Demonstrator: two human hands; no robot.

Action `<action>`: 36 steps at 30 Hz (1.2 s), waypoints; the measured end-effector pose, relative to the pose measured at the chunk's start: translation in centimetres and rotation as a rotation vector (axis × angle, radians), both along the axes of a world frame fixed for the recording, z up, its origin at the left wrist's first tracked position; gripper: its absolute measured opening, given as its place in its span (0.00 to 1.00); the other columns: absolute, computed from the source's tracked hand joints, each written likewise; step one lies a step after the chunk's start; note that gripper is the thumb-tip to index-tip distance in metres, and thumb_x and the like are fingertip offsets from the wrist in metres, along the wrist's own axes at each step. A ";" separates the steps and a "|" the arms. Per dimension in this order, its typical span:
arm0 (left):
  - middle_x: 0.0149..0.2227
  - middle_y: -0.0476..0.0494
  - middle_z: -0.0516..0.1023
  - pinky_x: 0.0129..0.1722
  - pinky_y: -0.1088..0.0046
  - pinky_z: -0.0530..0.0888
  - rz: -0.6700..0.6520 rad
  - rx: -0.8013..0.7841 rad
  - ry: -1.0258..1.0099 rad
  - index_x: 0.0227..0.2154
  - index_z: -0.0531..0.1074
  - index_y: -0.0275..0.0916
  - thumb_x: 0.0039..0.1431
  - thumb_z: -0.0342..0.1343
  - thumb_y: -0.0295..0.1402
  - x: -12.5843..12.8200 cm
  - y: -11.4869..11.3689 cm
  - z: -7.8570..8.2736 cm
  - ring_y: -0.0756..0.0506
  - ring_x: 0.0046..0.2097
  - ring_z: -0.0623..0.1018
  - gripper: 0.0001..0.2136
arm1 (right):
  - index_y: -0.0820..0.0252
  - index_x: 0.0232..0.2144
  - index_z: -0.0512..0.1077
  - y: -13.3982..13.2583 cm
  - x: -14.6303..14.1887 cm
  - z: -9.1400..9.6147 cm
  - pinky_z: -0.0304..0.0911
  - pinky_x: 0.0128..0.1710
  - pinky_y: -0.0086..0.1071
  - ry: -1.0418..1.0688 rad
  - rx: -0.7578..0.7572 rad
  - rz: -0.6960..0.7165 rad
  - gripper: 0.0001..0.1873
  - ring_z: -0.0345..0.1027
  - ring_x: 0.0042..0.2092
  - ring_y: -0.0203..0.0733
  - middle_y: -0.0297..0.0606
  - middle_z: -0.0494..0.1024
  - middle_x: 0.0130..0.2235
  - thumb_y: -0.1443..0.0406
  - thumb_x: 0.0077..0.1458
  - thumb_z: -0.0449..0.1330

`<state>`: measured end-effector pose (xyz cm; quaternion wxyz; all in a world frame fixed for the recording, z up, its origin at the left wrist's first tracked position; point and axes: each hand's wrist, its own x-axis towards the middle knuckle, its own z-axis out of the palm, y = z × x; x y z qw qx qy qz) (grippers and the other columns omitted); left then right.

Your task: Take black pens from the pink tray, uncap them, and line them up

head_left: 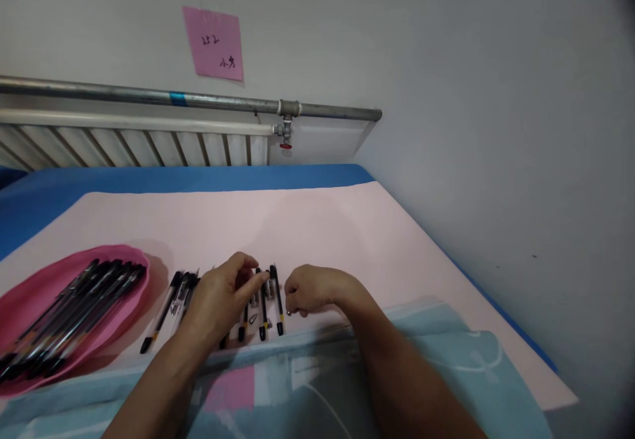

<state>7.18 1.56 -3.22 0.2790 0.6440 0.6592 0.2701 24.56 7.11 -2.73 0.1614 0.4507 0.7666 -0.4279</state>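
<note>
Several black gel pens (262, 310) and pen parts lie in a loose row on the pink table cover. Over the middle of this row is my left hand (225, 293), its thumb and index finger apart with the thumb beside a clear pen part. Just right of the last pen (278, 301), my right hand (310, 288) is closed, fingers curled in a pinch. A small shiny piece (288, 313), seemingly a metal pen tip, shows at its fingertips. Another cone-shaped metal pen tip (253, 319) lies between the pens. My left hand hides part of the row.
At the left, a pink basin (133, 313) holds many black pens (74, 320). Pale blue cloth (436, 353) covers the near edge. A radiator (149, 141) and metal pipe (228, 102) run behind the table, and a wall (496, 161) closes off the right side.
</note>
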 end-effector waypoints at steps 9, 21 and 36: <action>0.28 0.50 0.76 0.31 0.72 0.64 -0.044 -0.031 0.044 0.33 0.68 0.42 0.54 0.48 0.45 -0.1 0.1 0.0 0.47 0.31 0.74 0.13 | 0.63 0.24 0.71 0.6 0.5 -0.3 0.54 0.22 0.25 0.048 0.162 -0.065 0.11 0.65 0.25 0.35 0.37 0.74 0.24 0.62 0.45 0.53; 0.27 0.49 0.76 0.30 0.71 0.64 -0.093 -0.042 0.059 0.32 0.68 0.42 0.55 0.44 0.44 0.0 0.0 0.3 0.46 0.29 0.73 0.13 | 0.62 0.38 0.68 0.3 0.4 -0.9 0.55 0.17 0.25 0.120 0.211 -0.317 0.13 0.62 0.18 0.31 0.39 0.74 0.29 0.68 0.46 0.53; 0.29 0.47 0.77 0.30 0.71 0.64 -0.094 -0.047 0.125 0.33 0.68 0.42 0.56 0.44 0.43 0.0 0.1 0.2 0.45 0.31 0.75 0.12 | 0.63 0.32 0.68 0.4 -0.4 -2.5 0.56 0.14 0.25 0.116 0.202 -0.325 0.08 0.61 0.16 0.32 0.35 0.70 0.21 0.67 0.47 0.54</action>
